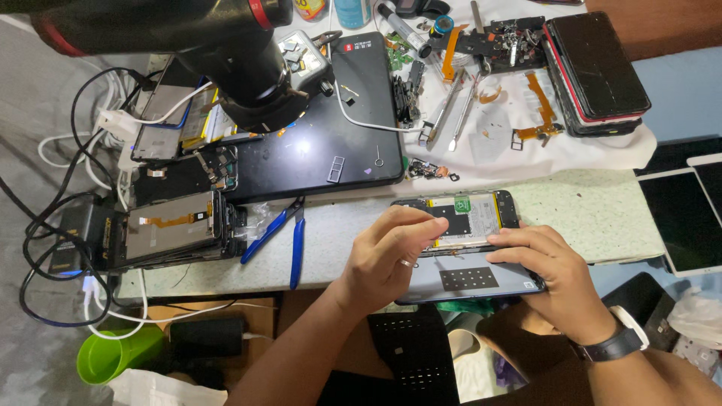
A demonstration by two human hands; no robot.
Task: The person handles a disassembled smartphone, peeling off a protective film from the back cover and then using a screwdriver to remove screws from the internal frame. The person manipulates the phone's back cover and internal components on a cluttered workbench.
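An opened phone lies at the near edge of the speckled table, its battery and circuit board showing. Its detached back cover lies tilted just in front of it. My left hand rests on the phone's left side, fingers curled, fingertips pressing on the phone body near the battery. My right hand grips the right side of the phone and cover, thumb on top. A watch is on my right wrist.
Blue-handled pliers lie left of my hands. A black tablet lies behind, under a microscope head. Stacked phone screens and cables sit left; tools, flex cables and stacked phones lie at the back. A green cup stands below.
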